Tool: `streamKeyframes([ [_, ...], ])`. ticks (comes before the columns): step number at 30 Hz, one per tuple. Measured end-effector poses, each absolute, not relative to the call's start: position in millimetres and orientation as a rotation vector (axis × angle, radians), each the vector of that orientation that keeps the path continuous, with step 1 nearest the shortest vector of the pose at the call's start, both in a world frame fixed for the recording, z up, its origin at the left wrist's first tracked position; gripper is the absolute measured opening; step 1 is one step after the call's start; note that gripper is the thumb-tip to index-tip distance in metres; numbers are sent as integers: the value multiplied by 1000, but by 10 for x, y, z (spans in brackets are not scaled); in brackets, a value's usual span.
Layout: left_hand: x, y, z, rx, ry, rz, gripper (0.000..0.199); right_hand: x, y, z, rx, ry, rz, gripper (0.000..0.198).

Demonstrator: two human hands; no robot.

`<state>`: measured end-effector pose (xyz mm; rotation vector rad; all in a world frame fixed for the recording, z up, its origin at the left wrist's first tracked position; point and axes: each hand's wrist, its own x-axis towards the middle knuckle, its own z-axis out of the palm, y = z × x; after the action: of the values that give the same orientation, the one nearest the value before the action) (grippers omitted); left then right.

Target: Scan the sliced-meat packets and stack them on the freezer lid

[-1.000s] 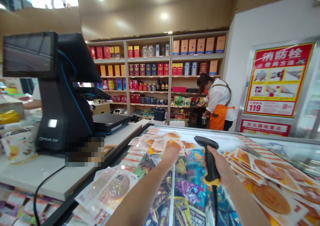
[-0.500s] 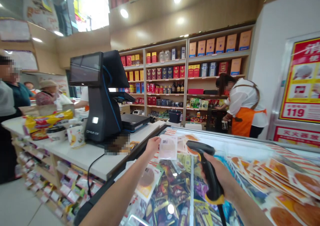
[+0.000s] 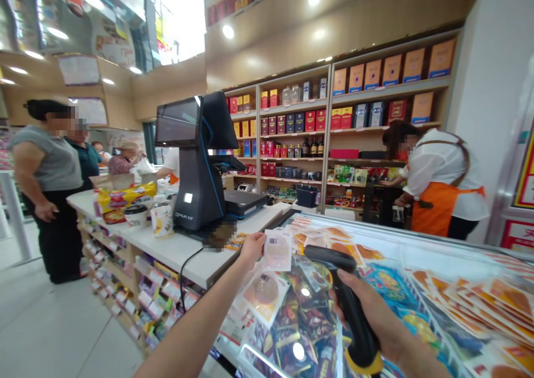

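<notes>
Between the fingers and thumb of my left hand (image 3: 252, 249) is a flat, clear-and-white food packet (image 3: 278, 250), its printed code facing me. My right hand (image 3: 367, 305) is wrapped round the handle of a black and yellow barcode scanner (image 3: 348, 300). The scanner's head points left towards the packet, with a gap between them. Below both hands lies a glass-topped display case (image 3: 411, 250) full of wrapped snacks. Under the left wrist rests another flat packet (image 3: 265, 293) with a round brown item in it.
Left of the case, a white counter (image 3: 196, 258) bears a black till (image 3: 189, 183), a paper cup (image 3: 136, 216) and yellow snack bags (image 3: 133, 195). A co-worker in an orange apron (image 3: 438, 211) bends at the shelves. Another person (image 3: 50, 183) stands far left. Orange packets (image 3: 496, 305) lie right.
The view has turned left, so the till and shelves sit further right. Both hands keep their grip; the scanner has come slightly closer to the packet.
</notes>
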<state>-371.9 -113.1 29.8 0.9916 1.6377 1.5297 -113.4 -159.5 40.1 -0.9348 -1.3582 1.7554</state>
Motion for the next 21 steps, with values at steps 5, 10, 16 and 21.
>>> streamKeyframes([
  [5,-3676,-1140,282,993,1637,1524,25,-1138,-1603,417,-958,-1330,1761,34],
  [10,-3652,-1151,273,994,1664,1513,24,-1125,-1572,408,-959,-1311,1766,35],
  [16,-3653,-1298,223,1018,1694,1421,20,-1027,-1425,390,-990,-1239,1720,32],
  [21,-3718,-1492,163,1103,1755,1241,16,-896,-1247,330,-1018,-1114,1687,27],
])
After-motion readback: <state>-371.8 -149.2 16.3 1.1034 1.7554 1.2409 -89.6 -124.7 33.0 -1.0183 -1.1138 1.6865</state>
